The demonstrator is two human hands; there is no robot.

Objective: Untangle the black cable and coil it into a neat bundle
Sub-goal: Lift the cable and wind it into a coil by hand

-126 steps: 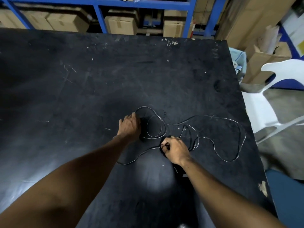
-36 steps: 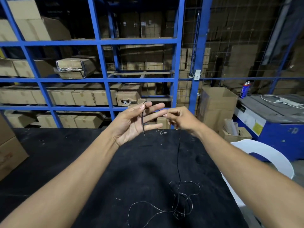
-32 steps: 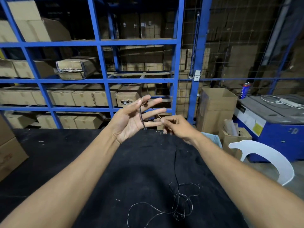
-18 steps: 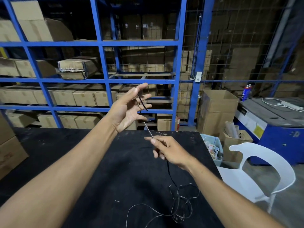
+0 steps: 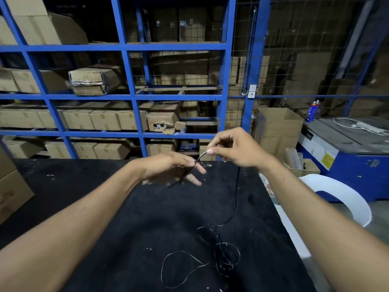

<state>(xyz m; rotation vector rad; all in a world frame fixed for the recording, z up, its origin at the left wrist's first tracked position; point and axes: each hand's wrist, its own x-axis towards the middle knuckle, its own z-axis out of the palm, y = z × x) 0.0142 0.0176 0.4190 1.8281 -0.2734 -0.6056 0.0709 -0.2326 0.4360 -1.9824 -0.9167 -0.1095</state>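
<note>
A thin black cable hangs from my raised hands down to a loose tangle of loops on the black table. My left hand is held above the table, palm down, with the cable's end section running across its fingers. My right hand is just right of it and slightly higher, pinching the cable between thumb and forefinger. A short stretch of cable runs taut between the two hands.
Blue metal shelving full of cardboard boxes stands behind the table. A white plastic chair sits off the table's right edge. Further right is a blue machine. An open carton stands on the floor.
My left hand has dropped and turned palm down. My right hand has risen from over the table to the left hand's fingertips, drawing the cable around them.
</note>
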